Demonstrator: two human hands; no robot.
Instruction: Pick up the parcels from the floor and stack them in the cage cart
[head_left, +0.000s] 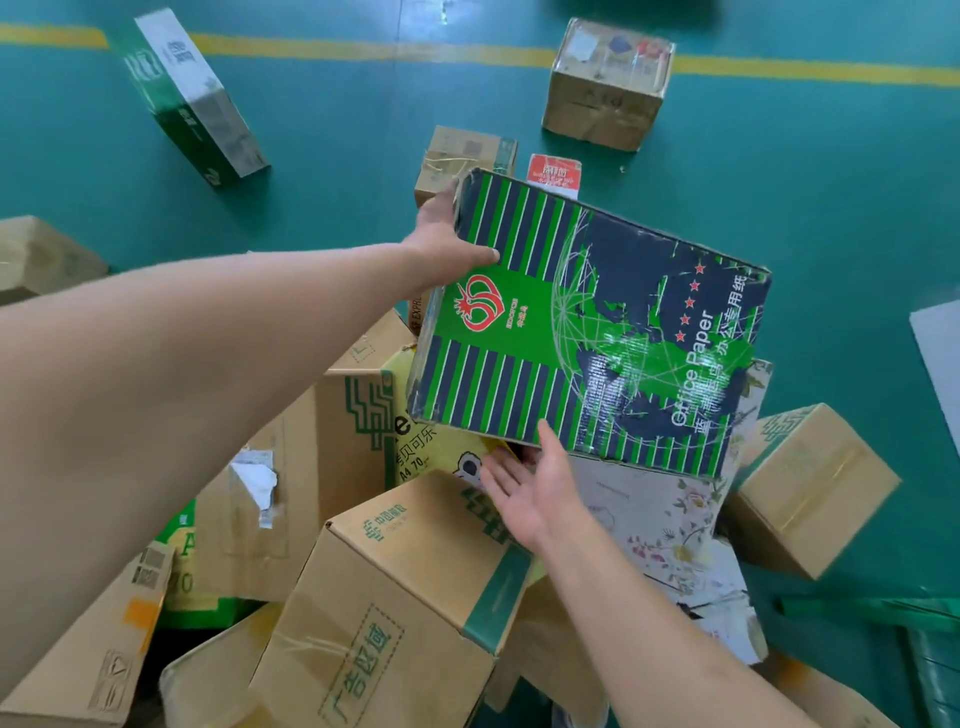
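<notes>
The person's left hand (447, 234) grips the far left corner of a green and navy paper box (587, 322), thumb lying on its top face and the fingers hidden behind the edge. The box is tilted, held above a heap of parcels, and reads "Office Paper" in white beside Chinese characters, red stars, a globe drawing and a red crest. The right hand (530, 493) is spread under the box's near edge, palm up, fingers straight and apart, thumb tip touching that edge.

Below lies a brown carton (395, 587) with green Chinese print and green tape. Behind it a yellow box (421, 441) shows "A4 70". A floral box (665, 514) sits under the paper box, and another brown carton (810, 488) lies just beside it on the right.

On the green floor (337, 119), near its yellow line (363, 49), a green and white box (192, 98) stands tilted at far left. A taped carton (608, 85) sits at far right. A small string-tied carton (462, 156) and a red-labelled packet (555, 174) lie just behind the held box.
</notes>
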